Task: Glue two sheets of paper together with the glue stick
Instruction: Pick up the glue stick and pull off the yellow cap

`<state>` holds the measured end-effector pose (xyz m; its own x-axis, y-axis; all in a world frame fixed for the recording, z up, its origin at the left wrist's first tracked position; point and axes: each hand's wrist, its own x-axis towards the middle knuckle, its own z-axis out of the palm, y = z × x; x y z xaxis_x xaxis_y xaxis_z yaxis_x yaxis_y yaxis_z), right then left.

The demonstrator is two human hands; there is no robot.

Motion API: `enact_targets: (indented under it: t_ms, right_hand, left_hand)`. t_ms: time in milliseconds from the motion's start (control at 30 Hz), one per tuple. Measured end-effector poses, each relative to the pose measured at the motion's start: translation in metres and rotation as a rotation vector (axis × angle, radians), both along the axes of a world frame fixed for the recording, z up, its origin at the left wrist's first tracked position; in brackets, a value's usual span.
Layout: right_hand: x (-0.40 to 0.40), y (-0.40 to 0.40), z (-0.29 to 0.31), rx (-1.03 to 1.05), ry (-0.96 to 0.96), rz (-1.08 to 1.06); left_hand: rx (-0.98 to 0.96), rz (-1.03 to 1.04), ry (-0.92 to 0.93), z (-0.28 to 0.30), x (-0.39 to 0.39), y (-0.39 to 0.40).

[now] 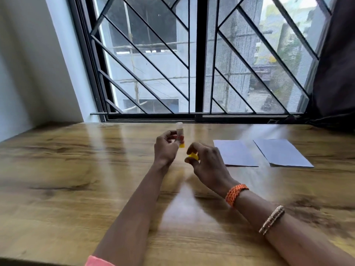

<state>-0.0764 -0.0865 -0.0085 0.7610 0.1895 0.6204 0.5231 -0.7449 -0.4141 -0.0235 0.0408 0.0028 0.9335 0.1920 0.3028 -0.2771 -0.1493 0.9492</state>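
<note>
My left hand (166, 148) holds a small glue stick (45, 131) upright above the wooden table, its pale glue tip up and its yellow base down. The stick is uncapped. My right hand (205, 162), just to the right and slightly lower, pinches the yellow cap (193, 156) between its fingers, apart from the stick. Two white paper sheets lie flat on the table to the right: one sheet (235, 153) nearer my hands, a second sheet (282, 153) further right, with a gap between them.
The wooden table (76, 179) runs up to a barred window (192, 64) at the back. A white wall stands at the left and a dark curtain (336, 64) hangs at the right.
</note>
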Motion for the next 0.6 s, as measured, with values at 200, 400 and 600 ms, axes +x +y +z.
enact_targets:
  t_ms: [200, 400, 600]
  right_hand:
    - [0.000, -0.002, -0.001, 0.080, 0.151, 0.098]
    - [0.000, 0.000, -0.003, 0.028, 0.107, 0.151]
    - [0.000, 0.003, -0.007, 0.066, 0.172, 0.165]
  left_hand:
    - [0.013, -0.065, 0.006, 0.000, -0.004, -0.007]
    - [-0.054, -0.204, 0.022, -0.001, -0.007, -0.008]
    - [-0.040, -0.144, 0.003, 0.002, -0.011, -0.008]
